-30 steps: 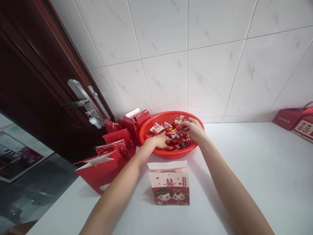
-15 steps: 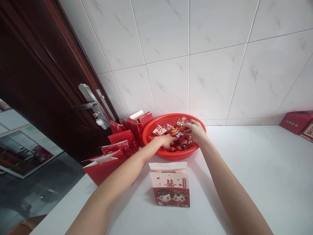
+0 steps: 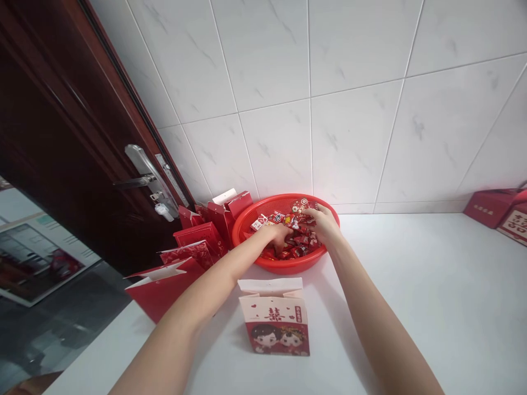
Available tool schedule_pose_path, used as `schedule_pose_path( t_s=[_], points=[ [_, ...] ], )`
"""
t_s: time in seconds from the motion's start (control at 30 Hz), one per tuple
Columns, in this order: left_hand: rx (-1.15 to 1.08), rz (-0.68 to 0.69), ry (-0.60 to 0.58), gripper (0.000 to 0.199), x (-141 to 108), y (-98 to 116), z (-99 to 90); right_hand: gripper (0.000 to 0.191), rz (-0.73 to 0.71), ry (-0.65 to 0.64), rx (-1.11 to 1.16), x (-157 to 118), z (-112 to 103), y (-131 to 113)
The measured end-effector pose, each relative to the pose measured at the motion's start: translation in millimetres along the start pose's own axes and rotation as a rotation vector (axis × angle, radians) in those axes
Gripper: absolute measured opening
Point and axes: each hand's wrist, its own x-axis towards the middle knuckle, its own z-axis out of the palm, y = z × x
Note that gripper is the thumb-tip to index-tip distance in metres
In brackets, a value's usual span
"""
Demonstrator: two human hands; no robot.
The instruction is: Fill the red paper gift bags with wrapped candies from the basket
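Note:
A red plastic basket point(image 3: 284, 266) with perforated sides holds a heap of red wrapped candies point(image 3: 300, 249). Inside it, my left hand point(image 3: 280, 237) bends its fingers down into the heap, and its fingertips are partly lost among the wrappers. At the basket's right side, my right hand point(image 3: 323, 224) is closed around a red candy packet with pale flower prints point(image 3: 302, 206). In front of the basket stands an upright white-and-red paper gift box point(image 3: 275, 323) with two cartoon figures, its top flaps open.
Several red paper gift bags and boxes point(image 3: 164, 288) stand left of the basket. A closed red box point(image 3: 489, 208) sits at the far right of the white table point(image 3: 428, 291). Behind is a tiled wall point(image 3: 272, 148); on the left, a dark door point(image 3: 74, 109) with a metal handle point(image 3: 142, 178).
The fingers of my left hand have curled deeper into the candies. My right hand keeps its place over the basket. The whole view has shifted slightly, so everything sits further left.

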Motion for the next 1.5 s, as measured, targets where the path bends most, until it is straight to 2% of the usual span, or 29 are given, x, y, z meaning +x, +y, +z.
schedule_pose_path(
  t_s=[0.1, 0.27, 0.37, 0.6, 0.7, 0.87, 1.03, 1.23, 1.43, 1.5],
  points=[
    [-0.020, -0.012, -0.026, 0.040, -5.1, -0.8, -4.7, 0.016, -0.001, 0.015, 0.008, 0.6, -0.2, -0.3],
    [-0.333, 0.164, 0.239, 0.033, -15.1, 5.0, -15.9, 0.019, -0.028, 0.034, 0.039, 2.5, -1.3, 2.0],
    [-0.580, 0.268, 0.316, 0.035, -17.3, 9.1, -20.7, 0.018, -0.029, 0.058, 0.063, 4.6, -2.4, 3.3],
    [-0.908, 0.280, 0.233, 0.029, -28.3, 16.2, -24.6, 0.016, -0.031, 0.079, 0.072, 7.6, -4.1, 4.9],
    [-1.022, 0.279, 0.248, 0.025, -31.0, 18.9, -26.0, 0.016, -0.039, 0.084, 0.057, 8.0, -4.8, 5.4],
    [-0.972, 0.265, 0.380, 0.034, -24.8, 12.9, -24.7, 0.014, -0.047, 0.067, 0.051, 7.9, -4.6, 4.9],
    [-0.948, 0.299, 0.462, 0.030, -16.4, 3.5, -23.1, 0.013, -0.037, 0.093, 0.081, 7.3, -2.4, 4.0],
    [-0.974, 0.324, 0.436, 0.031, -17.9, 2.4, -23.9, 0.013, -0.016, 0.088, 0.096, 3.7, -0.9, 1.1],
    [-0.892, 0.331, 0.367, 0.075, -20.5, 1.7, -24.0, 0.020, 0.027, 0.084, 0.092, 0.3, 1.5, -2.7],
    [-0.888, 0.296, 0.368, 0.084, -21.0, 1.9, -23.4, 0.021, 0.028, 0.067, 0.079, -0.5, 2.0, -2.9]
  ],
)
